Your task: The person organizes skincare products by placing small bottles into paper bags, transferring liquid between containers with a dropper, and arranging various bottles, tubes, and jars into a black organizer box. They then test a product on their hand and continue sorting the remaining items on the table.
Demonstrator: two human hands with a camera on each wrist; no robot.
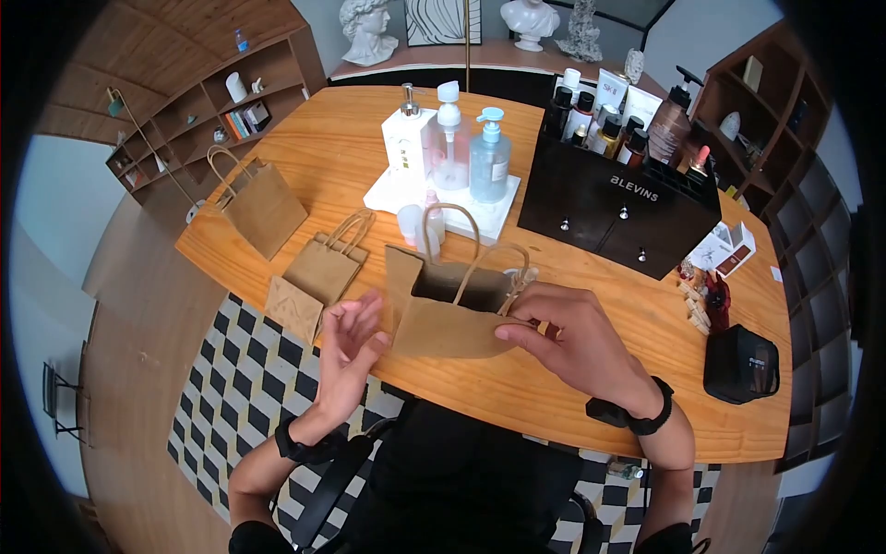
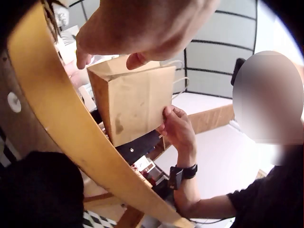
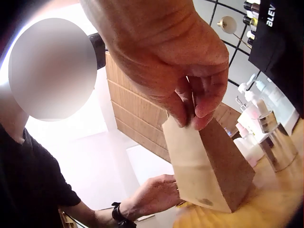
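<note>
A brown kraft paper bag [image 1: 448, 329] with its mouth spread and two twisted handles stands in front of the person in the head view. My right hand [image 1: 581, 337] pinches the bag's top edge at its right end between thumb and fingers; the right wrist view shows this pinch on the paper bag [image 3: 187, 156] close up. Beside the bag's left side is my left hand [image 1: 346, 351], palm turned toward it, fingers relaxed and holding nothing. In the left wrist view, dark smudges mark the side of the bag [image 2: 137, 107].
Two more paper bags lie at the left: one with handles [image 1: 323, 270] near the left hand, another [image 1: 263, 210] farther back. Pump bottles [image 1: 489, 164] stand on a white tray [image 1: 501, 215]. A black cosmetics organizer [image 1: 614, 198] and a black case [image 1: 741, 365] occupy the right side.
</note>
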